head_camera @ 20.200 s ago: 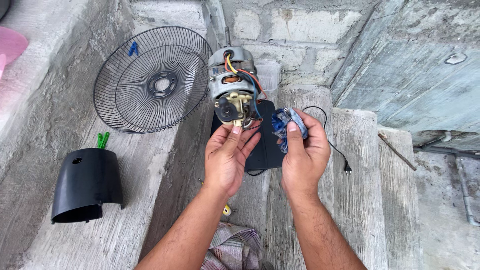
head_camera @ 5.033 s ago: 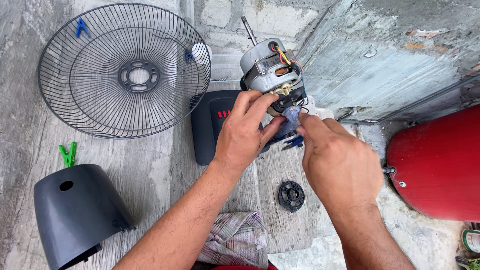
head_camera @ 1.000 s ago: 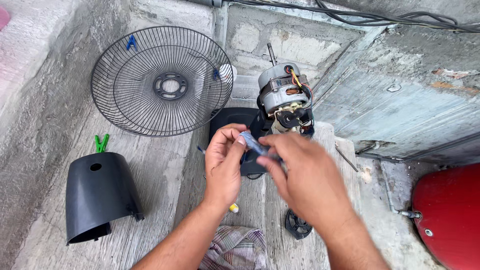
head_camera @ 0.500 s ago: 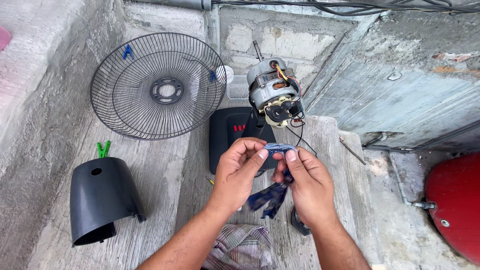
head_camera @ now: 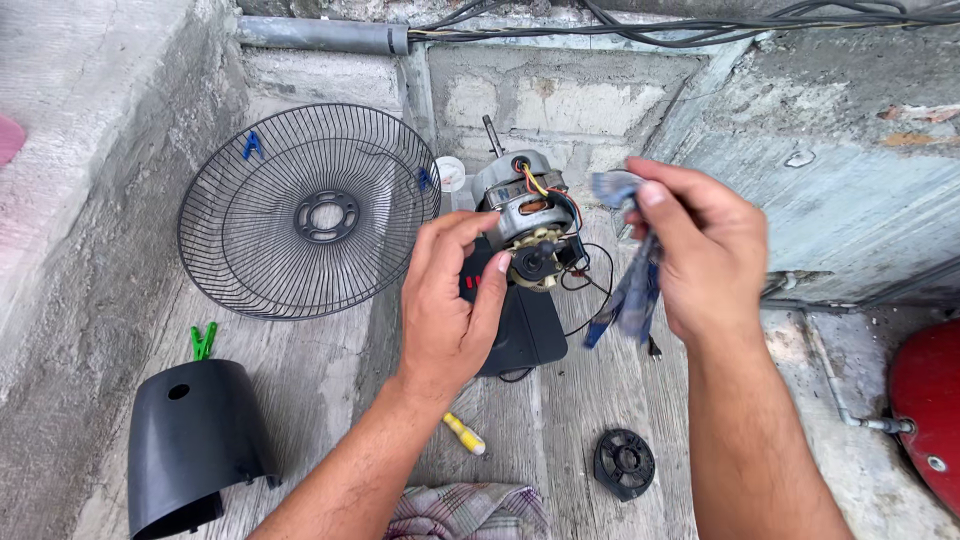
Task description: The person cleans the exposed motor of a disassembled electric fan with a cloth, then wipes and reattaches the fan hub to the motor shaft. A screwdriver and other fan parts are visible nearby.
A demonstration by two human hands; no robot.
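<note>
**Between our two hands, a bare fan motor**

Up by the grey block wall, our right hand [head_camera: 700, 250] pinches a blue-grey rag [head_camera: 628, 290] in its fingertips, so the cloth hangs down loose. Our left hand [head_camera: 450, 300] is open, fingers a little bent, holding nothing, close beside the silver fan motor with coloured wires [head_camera: 525, 215]. That motor stands on its black base [head_camera: 520, 330]. A round black wire fan guard [head_camera: 310, 210] leans nearby, and a curved black plastic cover [head_camera: 195, 440] sits lower left.

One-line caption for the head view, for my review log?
Left hand at exposed fan motor; right hand lifts blue cloth; wire grille leans left.
</note>
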